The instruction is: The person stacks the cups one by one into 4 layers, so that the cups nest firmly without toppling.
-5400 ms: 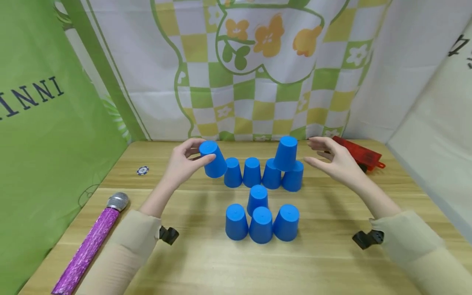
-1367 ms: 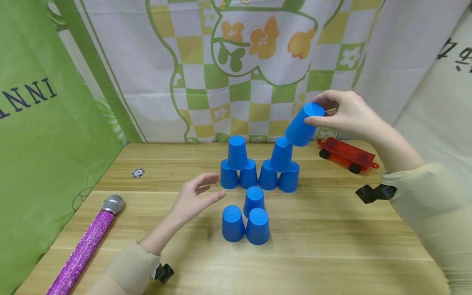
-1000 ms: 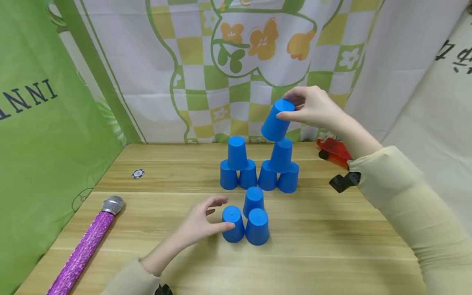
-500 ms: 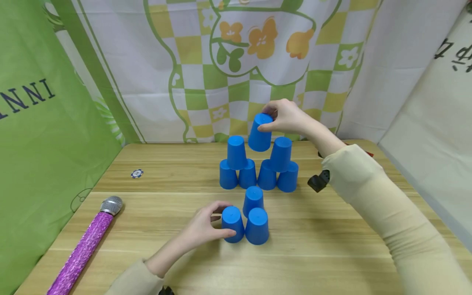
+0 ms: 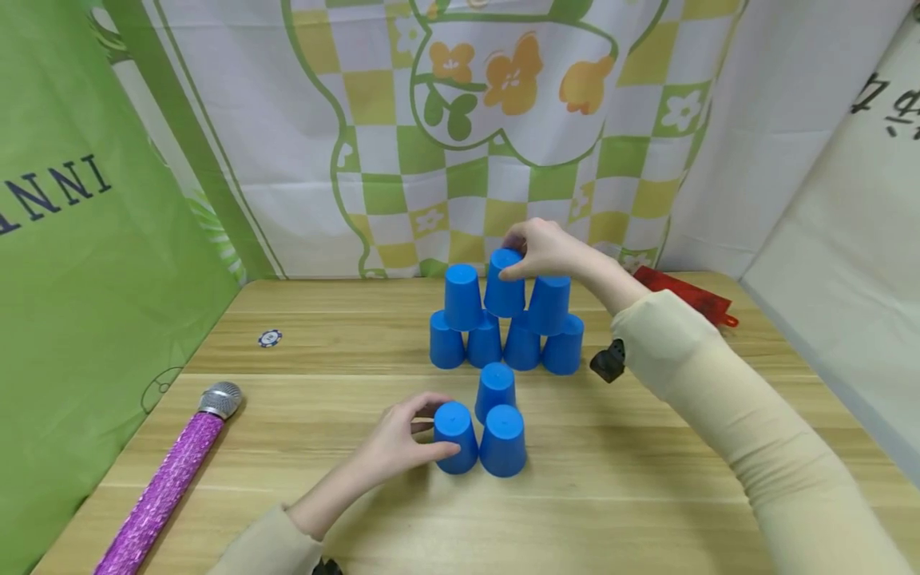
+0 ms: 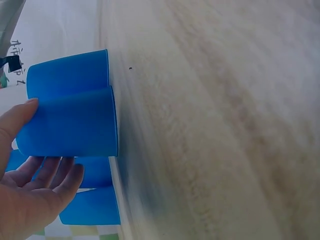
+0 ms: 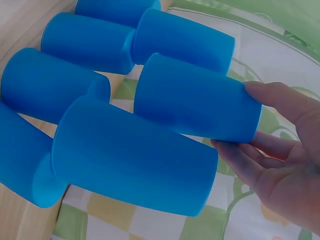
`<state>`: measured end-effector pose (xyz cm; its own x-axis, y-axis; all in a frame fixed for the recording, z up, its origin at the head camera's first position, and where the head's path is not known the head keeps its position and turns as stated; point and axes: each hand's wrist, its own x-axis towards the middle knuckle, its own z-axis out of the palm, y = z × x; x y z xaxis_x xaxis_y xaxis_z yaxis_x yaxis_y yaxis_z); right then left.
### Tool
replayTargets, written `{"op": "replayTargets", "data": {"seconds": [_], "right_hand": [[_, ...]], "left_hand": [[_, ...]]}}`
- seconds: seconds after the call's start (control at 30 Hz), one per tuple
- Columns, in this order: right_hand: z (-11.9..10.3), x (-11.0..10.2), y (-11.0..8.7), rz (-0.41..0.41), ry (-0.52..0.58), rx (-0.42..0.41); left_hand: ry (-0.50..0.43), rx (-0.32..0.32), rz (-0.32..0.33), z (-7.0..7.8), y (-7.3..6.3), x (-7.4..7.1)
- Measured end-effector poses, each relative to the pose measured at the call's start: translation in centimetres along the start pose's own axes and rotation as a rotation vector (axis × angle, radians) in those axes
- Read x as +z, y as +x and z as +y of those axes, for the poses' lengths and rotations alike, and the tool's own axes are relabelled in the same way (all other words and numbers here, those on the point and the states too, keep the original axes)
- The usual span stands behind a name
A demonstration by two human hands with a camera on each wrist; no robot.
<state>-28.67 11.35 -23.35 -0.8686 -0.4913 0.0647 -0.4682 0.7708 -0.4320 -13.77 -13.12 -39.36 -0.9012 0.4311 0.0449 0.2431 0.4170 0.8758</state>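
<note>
My right hand [image 5: 549, 249] pinches a blue plastic cup [image 5: 505, 289] near its closed end. This upside-down cup stands between two other second-level cups, the left one [image 5: 462, 298] and the right one [image 5: 549, 307], over a row of several blue cups [image 5: 522, 343]. In the right wrist view its mouth lies level with its neighbours' mouths. Lower down, my left hand [image 5: 398, 439] grips the front left cup [image 5: 456, 439], thumb on the near side and fingers behind. Beside that cup stand another front cup [image 5: 503, 443] and one behind [image 5: 496, 391], all mouth down.
A microphone with a glittery purple handle [image 5: 168, 487] lies along the table's left side, near a poker chip [image 5: 270, 338]. At the back right, a red toy cart [image 5: 686, 295] is partly hidden by my right sleeve. A patterned curtain [image 5: 402, 184] hangs behind the table [image 5: 611, 511].
My right hand has carried a cup from the front group leftward and down to the second level. My left hand, after placing a cup there earlier, has come down to the front left cup.
</note>
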Motion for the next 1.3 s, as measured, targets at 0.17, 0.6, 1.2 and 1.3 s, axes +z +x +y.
{"op": "replayTargets", "data": {"seconds": [0.17,0.6,1.2,1.3], "right_hand": [[-0.1,0.4,0.3,-0.053,-0.013,0.005],[-0.1,1.0,0.8,-0.124,-0.038,0.024],[0.1,0.8,0.8,-0.174,-0.054,0.047],[0.1,0.8,0.9,-0.181,-0.058,0.05]], "left_hand": [[-0.013,-0.02,0.008,0.0,-0.1,0.0],[-0.054,-0.023,0.1,0.3,-0.3,-0.3],[-0.043,0.065,0.294,3.2,0.5,-4.5],[-0.036,0.091,0.305,4.0,0.8,-5.4]]}}
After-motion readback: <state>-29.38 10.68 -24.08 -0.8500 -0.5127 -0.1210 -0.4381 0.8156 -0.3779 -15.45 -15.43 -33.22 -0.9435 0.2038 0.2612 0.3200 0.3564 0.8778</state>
